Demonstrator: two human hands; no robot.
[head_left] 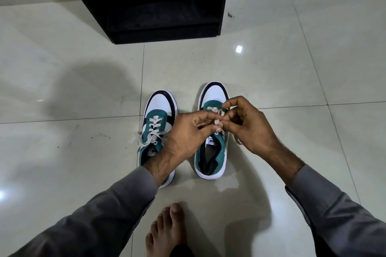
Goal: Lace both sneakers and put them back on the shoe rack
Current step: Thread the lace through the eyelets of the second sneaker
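Home interior, glossy pale tiled floor (pixel 271 73), dark wooden shoe rack (pixel 158 2), bare foot (pixel 167 229)

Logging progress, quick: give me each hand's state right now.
Left hand: pinching the white lace over the right sneaker.
Right hand: pinching the same lace.

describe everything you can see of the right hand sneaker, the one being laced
The right sneaker stands upright on the tiled floor, toe toward the black rack, beside the left sneaker without touching it. It has a white toe, black toe rim, teal suede-like upper, white sole and dark lining. Its off-white lace is only partly threaded; the left hand and right hand pinch it above the tongue.
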